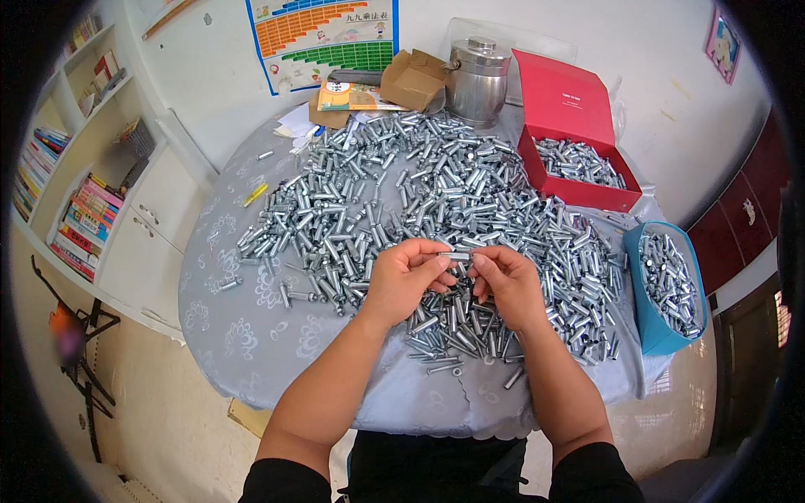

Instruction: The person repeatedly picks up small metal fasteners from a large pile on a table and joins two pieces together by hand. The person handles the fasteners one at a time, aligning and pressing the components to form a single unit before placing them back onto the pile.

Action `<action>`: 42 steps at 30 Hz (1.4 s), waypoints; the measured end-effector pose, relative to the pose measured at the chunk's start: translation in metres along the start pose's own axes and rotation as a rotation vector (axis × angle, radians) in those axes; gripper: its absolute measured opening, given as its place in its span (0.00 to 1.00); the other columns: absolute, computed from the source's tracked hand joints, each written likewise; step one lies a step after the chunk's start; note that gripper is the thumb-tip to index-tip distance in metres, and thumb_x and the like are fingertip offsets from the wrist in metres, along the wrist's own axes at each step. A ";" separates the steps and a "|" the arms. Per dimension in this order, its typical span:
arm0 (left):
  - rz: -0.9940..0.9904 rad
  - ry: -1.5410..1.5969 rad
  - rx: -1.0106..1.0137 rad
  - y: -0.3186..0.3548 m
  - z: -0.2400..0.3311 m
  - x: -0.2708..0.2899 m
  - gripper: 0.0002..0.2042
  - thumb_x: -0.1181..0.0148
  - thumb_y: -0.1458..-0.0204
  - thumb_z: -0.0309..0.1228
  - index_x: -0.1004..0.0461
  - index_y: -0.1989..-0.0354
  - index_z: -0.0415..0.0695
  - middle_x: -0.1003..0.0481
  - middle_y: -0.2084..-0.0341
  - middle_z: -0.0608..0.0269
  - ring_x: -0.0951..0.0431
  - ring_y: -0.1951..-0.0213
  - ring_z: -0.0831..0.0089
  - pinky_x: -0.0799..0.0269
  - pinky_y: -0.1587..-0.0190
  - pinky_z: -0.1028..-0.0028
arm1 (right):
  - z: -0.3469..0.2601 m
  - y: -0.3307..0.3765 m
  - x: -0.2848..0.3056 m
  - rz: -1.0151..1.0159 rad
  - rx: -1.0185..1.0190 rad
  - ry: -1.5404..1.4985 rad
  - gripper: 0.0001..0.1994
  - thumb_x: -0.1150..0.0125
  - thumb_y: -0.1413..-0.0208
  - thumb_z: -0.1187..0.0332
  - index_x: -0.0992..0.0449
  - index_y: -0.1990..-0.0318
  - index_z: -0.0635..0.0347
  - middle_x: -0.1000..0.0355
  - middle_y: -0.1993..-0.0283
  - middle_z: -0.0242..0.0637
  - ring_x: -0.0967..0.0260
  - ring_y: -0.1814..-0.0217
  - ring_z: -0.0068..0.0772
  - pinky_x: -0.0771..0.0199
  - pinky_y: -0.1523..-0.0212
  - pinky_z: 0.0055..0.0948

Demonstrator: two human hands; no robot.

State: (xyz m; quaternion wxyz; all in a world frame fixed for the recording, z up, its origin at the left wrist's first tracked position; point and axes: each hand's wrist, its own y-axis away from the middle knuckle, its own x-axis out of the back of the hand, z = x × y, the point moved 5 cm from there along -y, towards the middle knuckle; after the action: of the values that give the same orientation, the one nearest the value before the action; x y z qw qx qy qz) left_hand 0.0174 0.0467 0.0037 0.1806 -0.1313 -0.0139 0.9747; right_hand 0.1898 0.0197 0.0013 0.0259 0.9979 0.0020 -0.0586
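While both hands meet above the big pile of metal bolts (478,193), one bolt (455,256) lies sideways between them, over the front part of the table (251,352). The left hand (401,281) pinches its left end with thumb and fingertips; the right hand (510,289) pinches near its right end, its thumb and finger almost closed together. The other fingers of both hands are curled loosely, and I cannot tell if they have hold of anything else.

The grip is only at the fingertips and the metal looks smooth, so the bolt could slip if one hand twists or pulls too strongly. In that case it would probably drop among the similar pieces and be hard to find again. A loose bolt (513,378) lies near the front edge, where a forearm could push it off. The blue bin (650,314) at the right seems quite full, so a knock might spill some pieces from it
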 end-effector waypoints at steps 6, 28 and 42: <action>0.034 -0.024 0.018 -0.001 0.002 0.002 0.10 0.45 0.41 0.29 0.26 0.58 0.34 0.21 0.70 0.56 0.20 0.73 0.73 0.23 0.71 0.77 | -0.001 -0.002 -0.003 -0.020 0.207 -0.014 0.11 0.44 0.39 0.72 0.27 0.51 0.65 0.27 0.69 0.32 0.31 0.74 0.18 0.29 0.75 0.18; 0.058 -0.023 0.022 0.000 0.001 0.000 0.10 0.43 0.41 0.33 0.26 0.64 0.36 0.22 0.74 0.59 0.23 0.77 0.76 0.26 0.75 0.79 | -0.017 0.009 -0.005 0.043 0.406 0.378 0.16 0.35 0.47 0.75 0.23 0.50 0.60 0.27 0.58 0.35 0.35 0.74 0.15 0.33 0.74 0.17; 0.059 -0.008 -0.012 -0.001 -0.003 0.003 0.10 0.42 0.43 0.27 0.24 0.55 0.35 0.22 0.73 0.62 0.25 0.77 0.79 0.27 0.75 0.81 | -0.024 0.010 -0.001 0.152 0.435 0.468 0.14 0.33 0.49 0.73 0.22 0.53 0.60 0.25 0.64 0.33 0.34 0.76 0.16 0.34 0.74 0.19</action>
State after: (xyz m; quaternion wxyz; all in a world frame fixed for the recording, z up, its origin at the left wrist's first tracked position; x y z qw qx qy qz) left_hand 0.0158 0.0483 0.0002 0.1509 -0.1288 -0.0166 0.9800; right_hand 0.1913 0.0111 0.0258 -0.1849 0.9638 -0.0789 0.1753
